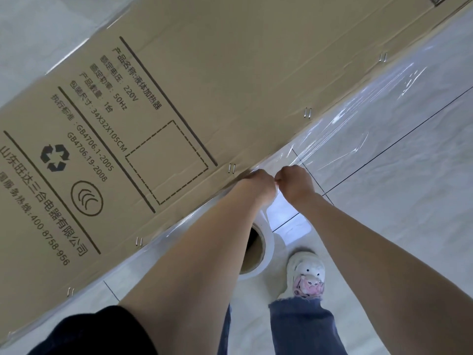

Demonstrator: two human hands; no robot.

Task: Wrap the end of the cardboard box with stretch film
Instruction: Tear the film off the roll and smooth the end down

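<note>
The box (pixel 179 103) lies long and flat across the floor (pixel 409 226), printed face up, stapled edge towards the person. Film (pixel 358 119) already clings over its top and runs in a taut, glossy sheet off that edge. Both hands meet right at the box's near edge: the left hand (pixel 258 184) and right hand (pixel 294 181) are each closed into a fist, knuckles almost touching, pinching a gathered strand of film between them; the fingertips are hidden, so how much film each grip holds cannot be told. The roll (pixel 258 249) stands on end on the floor just below the hands, beside the box, partly behind the left forearm. This looks like tearing or parting the film from the roll. To do it well, keep the strand tight, pull the fists sharply apart close to the box edge, then smooth the loose tail flat onto the cardboard so it clings and does not peel back.
</note>
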